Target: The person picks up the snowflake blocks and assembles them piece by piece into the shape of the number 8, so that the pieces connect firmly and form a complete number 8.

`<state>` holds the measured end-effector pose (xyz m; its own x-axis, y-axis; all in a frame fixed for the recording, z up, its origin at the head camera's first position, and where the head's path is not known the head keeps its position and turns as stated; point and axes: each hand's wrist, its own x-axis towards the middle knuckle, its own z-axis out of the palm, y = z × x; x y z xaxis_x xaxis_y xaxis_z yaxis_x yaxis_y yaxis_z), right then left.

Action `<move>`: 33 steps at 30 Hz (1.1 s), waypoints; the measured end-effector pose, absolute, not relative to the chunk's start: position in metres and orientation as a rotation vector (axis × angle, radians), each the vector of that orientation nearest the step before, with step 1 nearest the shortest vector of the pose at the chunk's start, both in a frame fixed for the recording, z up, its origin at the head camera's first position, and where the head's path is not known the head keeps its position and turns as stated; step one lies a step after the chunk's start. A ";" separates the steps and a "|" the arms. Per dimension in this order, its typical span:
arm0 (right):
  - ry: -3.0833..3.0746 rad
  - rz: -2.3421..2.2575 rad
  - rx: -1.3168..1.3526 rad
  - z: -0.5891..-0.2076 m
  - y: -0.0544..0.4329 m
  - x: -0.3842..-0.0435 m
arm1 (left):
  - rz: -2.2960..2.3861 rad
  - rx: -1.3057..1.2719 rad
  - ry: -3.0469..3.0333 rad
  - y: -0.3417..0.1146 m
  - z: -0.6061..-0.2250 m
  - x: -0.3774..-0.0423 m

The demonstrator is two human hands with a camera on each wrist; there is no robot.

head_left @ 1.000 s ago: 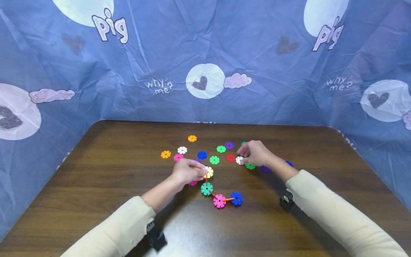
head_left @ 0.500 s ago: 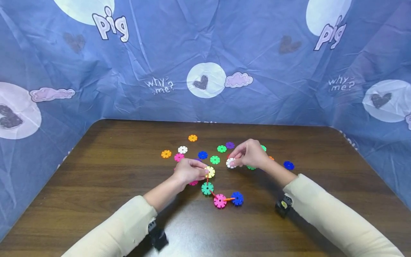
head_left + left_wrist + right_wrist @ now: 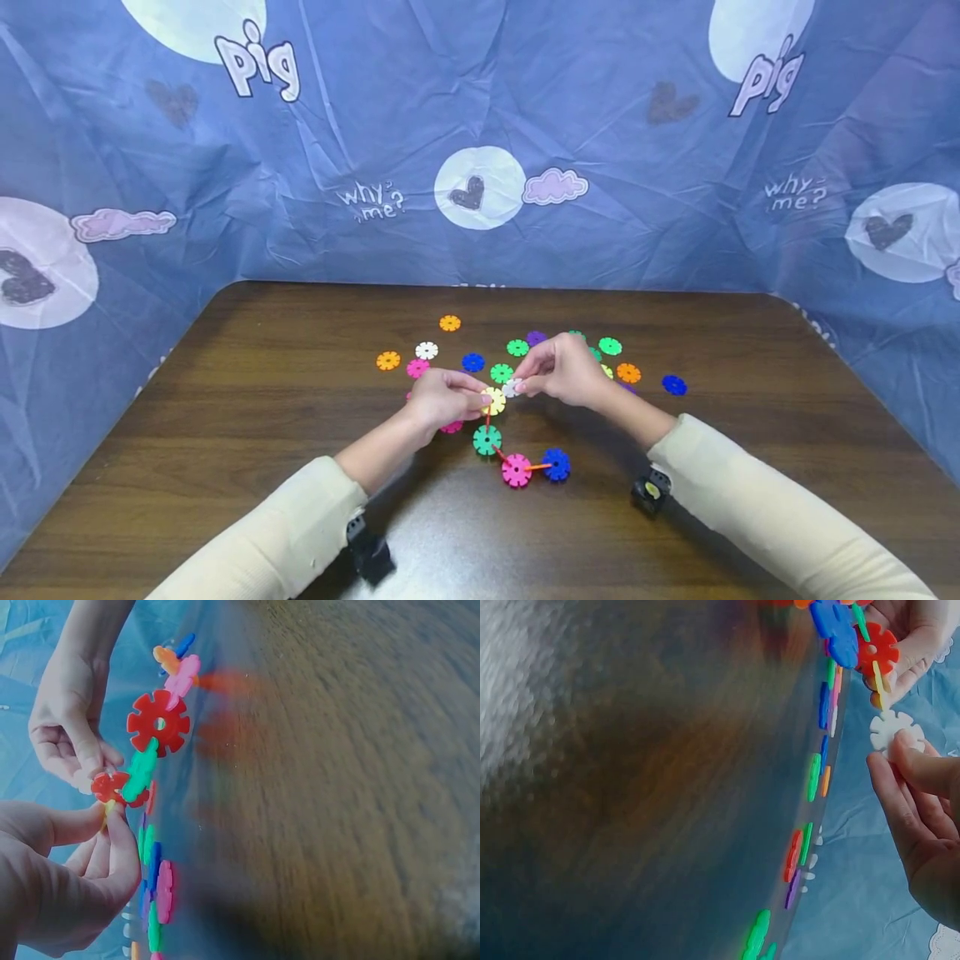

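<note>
My left hand (image 3: 442,400) pinches a yellow notched plastic disc (image 3: 493,402) between thumb and fingers. This disc ends a chain of interlocking snowflake discs: a red disc (image 3: 159,724) joins on to a green disc (image 3: 487,440), a pink disc (image 3: 517,471) and a blue disc (image 3: 557,465), with an orange one edge-on between the last two. My right hand (image 3: 566,368) pinches a white notched disc (image 3: 891,733) by its edge. In the right wrist view the white disc's rim is right at the yellow disc's edge.
Loose notched discs lie scattered on the brown wooden table (image 3: 225,467) behind and around the hands, among them an orange disc (image 3: 450,323), a second white disc (image 3: 426,351) and another blue disc (image 3: 674,385). A blue printed cloth (image 3: 480,92) hangs behind the table.
My right hand has picked the white disc off the table and carried it left to the yellow disc. My left hand and the chain have stayed nearly still.
</note>
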<state>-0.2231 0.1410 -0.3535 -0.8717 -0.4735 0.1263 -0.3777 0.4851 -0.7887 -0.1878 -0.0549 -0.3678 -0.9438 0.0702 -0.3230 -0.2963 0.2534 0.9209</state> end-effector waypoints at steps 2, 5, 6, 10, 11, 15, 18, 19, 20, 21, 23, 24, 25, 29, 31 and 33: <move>2.643 -1.327 -0.771 -0.354 0.141 -0.223 | 1.740 -0.204 2.234 -0.055 -0.367 -0.188; 2.685 -1.292 -0.802 -0.356 0.141 -0.224 | 1.741 -0.209 2.238 -0.054 -0.367 -0.188; 2.698 -1.279 -0.818 -0.357 0.142 -0.224 | 1.743 -0.209 2.235 -0.054 -0.367 -0.188; 2.706 -1.270 -0.866 -0.359 0.141 -0.224 | 1.750 -0.210 2.224 -0.054 -0.366 -0.188; 2.710 -1.267 -0.875 -0.359 0.141 -0.223 | 1.747 -0.208 2.228 -0.054 -0.366 -0.188; 2.733 -1.242 -0.906 -0.358 0.138 -0.221 | 1.704 -0.237 2.262 -0.054 -0.364 -0.187; 2.742 -1.234 -0.919 -0.357 0.136 -0.220 | 1.682 -0.280 2.269 -0.054 -0.362 -0.186; 2.739 -1.238 -0.926 -0.356 0.135 -0.219 | 1.685 -0.292 2.268 -0.054 -0.361 -0.186; 2.740 -1.237 -0.935 -0.355 0.134 -0.219 | 1.691 -0.300 2.262 -0.054 -0.361 -0.186; 2.739 -1.234 -0.949 -0.355 0.133 -0.219 | 1.694 -0.308 2.262 -0.054 -0.360 -0.186; 2.739 -1.222 -0.984 -0.355 0.131 -0.220 | 1.695 -0.319 2.264 -0.055 -0.360 -0.186; 2.736 -1.216 -1.001 -0.355 0.131 -0.220 | 1.698 -0.317 2.265 -0.055 -0.360 -0.186; 2.732 -1.207 -1.022 -0.355 0.131 -0.221 | 1.704 -0.315 2.257 -0.055 -0.361 -0.185; 2.714 -1.219 -1.045 -0.355 0.132 -0.223 | 1.764 -0.305 2.192 -0.056 -0.363 -0.183; 2.693 -1.237 -1.043 -0.355 0.133 -0.224 | 1.807 -0.299 2.148 -0.056 -0.364 -0.183; 2.671 -1.240 -1.041 -0.354 0.134 -0.226 | 1.831 -0.287 2.127 -0.055 -0.364 -0.182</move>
